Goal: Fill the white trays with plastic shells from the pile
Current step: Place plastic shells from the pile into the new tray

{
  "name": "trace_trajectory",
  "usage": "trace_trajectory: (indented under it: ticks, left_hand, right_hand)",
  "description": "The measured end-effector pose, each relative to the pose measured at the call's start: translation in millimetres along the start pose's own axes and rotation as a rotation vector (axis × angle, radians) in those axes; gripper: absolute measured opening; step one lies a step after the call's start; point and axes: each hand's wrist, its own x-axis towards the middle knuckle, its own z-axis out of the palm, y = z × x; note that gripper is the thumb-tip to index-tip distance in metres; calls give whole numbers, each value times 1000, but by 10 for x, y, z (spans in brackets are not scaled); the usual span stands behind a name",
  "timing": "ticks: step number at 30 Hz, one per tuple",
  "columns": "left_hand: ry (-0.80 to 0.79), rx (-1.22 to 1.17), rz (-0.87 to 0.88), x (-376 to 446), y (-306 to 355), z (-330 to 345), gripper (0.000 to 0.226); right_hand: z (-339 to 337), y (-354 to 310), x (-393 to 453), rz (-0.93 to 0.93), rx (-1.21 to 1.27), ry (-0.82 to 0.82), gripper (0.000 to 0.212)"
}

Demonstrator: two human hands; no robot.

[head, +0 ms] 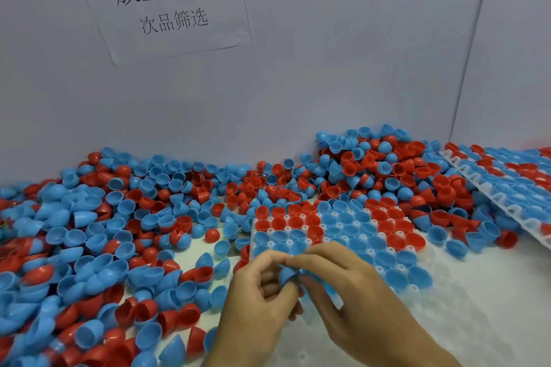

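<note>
Shells pile (pixel 125 217) left of tray (pixel 269 243)

**Red and blue on white**

The pile of shells (pixel 125 217) mixes bright red and sky blue; the white tray (pixel 343 235) holds red and blue blocks; a second white tray (pixel 507 185) likewise; the paper sign (pixel 167 3) is white with black characters; the wall (pixel 328 68) is pale grey.
</note>
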Motion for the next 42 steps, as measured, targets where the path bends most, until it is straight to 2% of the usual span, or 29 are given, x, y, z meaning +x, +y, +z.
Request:
trace_trajectory:
  ticks: [4, 8, 14, 18, 25, 28, 32, 36, 39, 42]
  left_hand:
    - [0, -98, 2, 0, 0, 12, 19]
    - [6, -135, 35, 2, -14, 15, 26]
    - [39, -100, 36, 17, -54, 24, 30]
    - [-18, -127, 35, 13, -38, 60, 31]
    - [69, -205, -14, 39, -128, 89, 32]
    - [95, -237, -27, 59, -153, 74, 27]
    - [130, -223, -35, 75, -189, 71, 34]
    - [120, -237, -20, 68, -186, 97, 40]
    - [109, -256, 1, 64, -184, 98, 33]
    - [90, -201, 39, 51, -170, 105, 24]
  right_hand:
    - [19, 14, 18, 64, 89, 43, 24]
    - [29, 6, 29, 164, 209, 144, 18]
    - [39, -31, 50, 317, 456, 294, 26]
    - [63, -52, 53, 311, 432, 311, 32]
    - [101, -78, 51, 253, 365, 313, 32]
    - [83, -89, 49, 214, 376, 240, 24]
    - [55, -52, 59, 253, 385, 156, 29]
    - [39, -26, 74, 311, 341, 235, 41]
    - [4, -16, 80, 353, 349, 317, 47]
    - [-4, -25, 78, 354, 341, 256, 41]
